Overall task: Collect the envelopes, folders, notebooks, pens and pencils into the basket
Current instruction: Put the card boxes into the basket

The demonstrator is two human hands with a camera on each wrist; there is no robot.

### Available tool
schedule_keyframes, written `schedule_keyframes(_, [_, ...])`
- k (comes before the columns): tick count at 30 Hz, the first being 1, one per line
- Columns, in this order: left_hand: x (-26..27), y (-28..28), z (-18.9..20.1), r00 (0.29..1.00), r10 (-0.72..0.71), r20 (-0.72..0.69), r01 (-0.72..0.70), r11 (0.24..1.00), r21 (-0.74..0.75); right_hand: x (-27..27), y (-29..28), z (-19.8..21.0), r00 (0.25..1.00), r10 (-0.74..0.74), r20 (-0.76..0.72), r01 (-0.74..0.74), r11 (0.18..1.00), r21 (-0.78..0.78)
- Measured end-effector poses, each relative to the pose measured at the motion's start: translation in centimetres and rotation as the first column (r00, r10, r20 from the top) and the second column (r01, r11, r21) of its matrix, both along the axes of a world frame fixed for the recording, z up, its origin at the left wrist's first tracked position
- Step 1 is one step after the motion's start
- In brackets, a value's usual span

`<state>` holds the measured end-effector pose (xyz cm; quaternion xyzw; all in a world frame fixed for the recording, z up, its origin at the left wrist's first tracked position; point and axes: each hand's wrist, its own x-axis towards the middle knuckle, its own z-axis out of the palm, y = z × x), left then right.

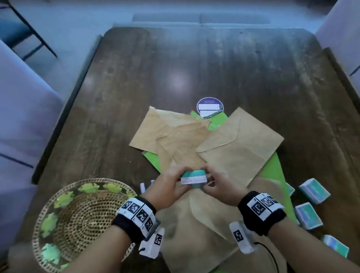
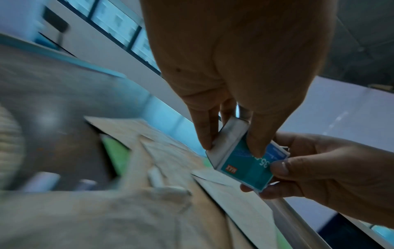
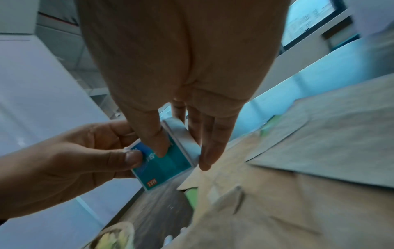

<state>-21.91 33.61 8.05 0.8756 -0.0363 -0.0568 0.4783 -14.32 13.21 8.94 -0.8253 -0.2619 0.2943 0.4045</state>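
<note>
Both hands hold one small teal and white box [image 1: 193, 178] above the pile of brown envelopes [image 1: 240, 145]. My left hand [image 1: 169, 187] pinches its left end between thumb and fingers; in the left wrist view the box [image 2: 245, 161] sits under that hand [image 2: 232, 144]. My right hand [image 1: 220, 186] pinches the right end, with the box [image 3: 168, 160] and right hand [image 3: 181, 151] showing in the right wrist view. Green folders [image 1: 273, 171] lie under the envelopes. The round wicker basket [image 1: 48, 205] stands at the near left, holding no stationery.
Several more teal boxes [image 1: 313, 191] lie at the near right table edge. A round purple sticker [image 1: 209, 107] sits beyond the envelopes. Two pen tips [image 1: 143, 187] poke out beside the left hand. Lilac chairs [image 1: 4, 99] flank the dark wooden table [image 1: 211, 62].
</note>
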Motion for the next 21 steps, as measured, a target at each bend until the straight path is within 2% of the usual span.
schedule_keyframes(5, [-8.1,7.6,0.6,0.978,0.207,-0.021,-0.206,0.977,0.063,-3.9,9.9,-0.7,0.964,0.246,0.101,-0.244,0.969,-0.026])
schedule_keyframes(12, [-18.5,16.1,-1.7,0.871,0.474,-0.129,-0.438,0.868,0.233,-10.5,22.8,-3.1,0.824,0.540,0.171,-0.526,0.841,-0.122])
schedule_keyframes(17, [-23.4,19.2,-4.9,0.767,0.593,-0.246,-0.519,0.798,0.304,-14.8,28.8,-5.3,0.773,0.634,0.015,-0.618,0.758,-0.210])
schedule_keyframes(21, [-25.5,19.5,-7.1,0.670,0.680,-0.299,-0.529,0.719,0.450,-17.7,31.3,-7.3,0.764,0.633,-0.126,-0.640,0.718,-0.274])
